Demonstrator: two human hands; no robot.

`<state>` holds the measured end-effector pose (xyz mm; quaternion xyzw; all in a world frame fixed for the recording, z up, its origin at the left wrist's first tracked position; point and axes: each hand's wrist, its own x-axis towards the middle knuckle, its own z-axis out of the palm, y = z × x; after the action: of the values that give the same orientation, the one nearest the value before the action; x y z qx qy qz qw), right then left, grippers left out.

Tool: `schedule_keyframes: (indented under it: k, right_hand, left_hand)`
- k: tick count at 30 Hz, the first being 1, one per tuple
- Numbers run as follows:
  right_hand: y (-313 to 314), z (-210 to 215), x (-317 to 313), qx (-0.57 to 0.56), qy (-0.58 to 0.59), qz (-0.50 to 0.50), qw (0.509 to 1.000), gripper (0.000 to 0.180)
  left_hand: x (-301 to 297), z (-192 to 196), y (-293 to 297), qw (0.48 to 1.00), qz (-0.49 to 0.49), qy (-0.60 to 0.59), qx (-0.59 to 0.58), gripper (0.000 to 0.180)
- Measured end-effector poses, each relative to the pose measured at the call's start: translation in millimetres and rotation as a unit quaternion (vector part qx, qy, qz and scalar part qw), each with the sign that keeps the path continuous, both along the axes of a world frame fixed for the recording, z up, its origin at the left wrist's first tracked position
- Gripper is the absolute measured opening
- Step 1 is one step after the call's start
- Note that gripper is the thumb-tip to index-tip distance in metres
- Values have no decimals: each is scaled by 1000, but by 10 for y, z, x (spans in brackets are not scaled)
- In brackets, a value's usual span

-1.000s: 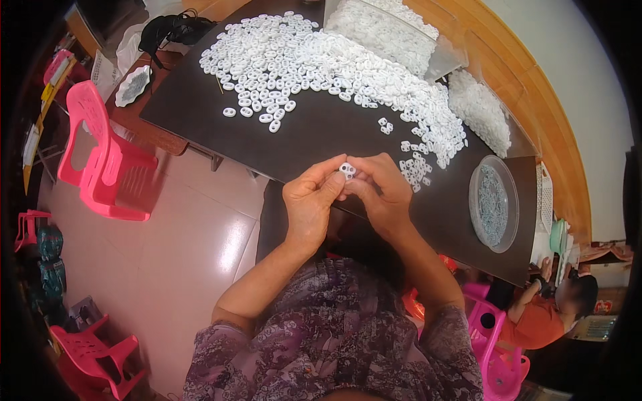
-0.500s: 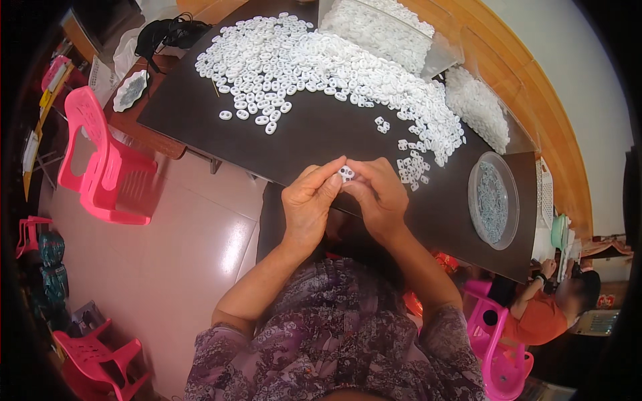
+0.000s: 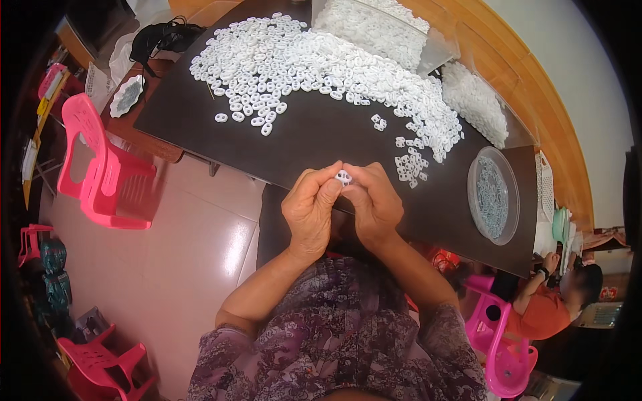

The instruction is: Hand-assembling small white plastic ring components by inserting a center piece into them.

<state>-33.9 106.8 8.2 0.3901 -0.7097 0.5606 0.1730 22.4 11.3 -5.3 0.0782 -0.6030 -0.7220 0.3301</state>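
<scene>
A small white plastic piece with dark round holes (image 3: 344, 178) is pinched at the fingertips of both my hands, above the near edge of the dark table (image 3: 287, 140). My left hand (image 3: 311, 210) closes on its left side with thumb and forefinger. From the right side, the thumb and fingers of my right hand (image 3: 374, 204) press on the same piece and hide part of it. Beyond my hands spreads a big heap of white oval two-holed pieces (image 3: 247, 67). A smaller cluster of squarish white pieces (image 3: 410, 167) lies just past my right hand.
At the right stands a round clear tub of small grey-blue parts (image 3: 493, 197). Clear bins of white pieces (image 3: 371, 30) back the heap. A pink chair (image 3: 100, 167) stands left, a pink stool (image 3: 505, 361) lower right. A person in orange (image 3: 542, 314) sits beyond the table's right end.
My fingers have shifted slightly round the white piece, and my right hand sits a little farther left. The whole view has tilted slightly. The heaps look the same.
</scene>
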Motion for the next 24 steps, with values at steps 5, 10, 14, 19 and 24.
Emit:
schedule_keyframes:
  k: [5, 10, 14, 19, 24]
  right_hand:
    - [-3, 0, 9, 9, 16, -3, 1000, 25]
    - [-21, 13, 53, 12, -36, -7, 999, 29]
    - [-28, 12, 82, -5, -60, -16, 998, 31]
    - [-34, 63, 66, -5, -43, -15, 999, 23]
    - [-46, 46, 39, 6, 35, -30, 999, 19]
  left_hand:
    - [-4, -20, 37, 999, 5, -8, 42, 18]
    - [5, 13, 8, 999, 8, -6, 52, 18]
    - [22, 46, 0, 999, 5, -10, 52, 18]
    - [48, 100, 2, 998, -9, 3, 58, 19]
    - [63, 55, 22, 998, -6, 19, 55, 19]
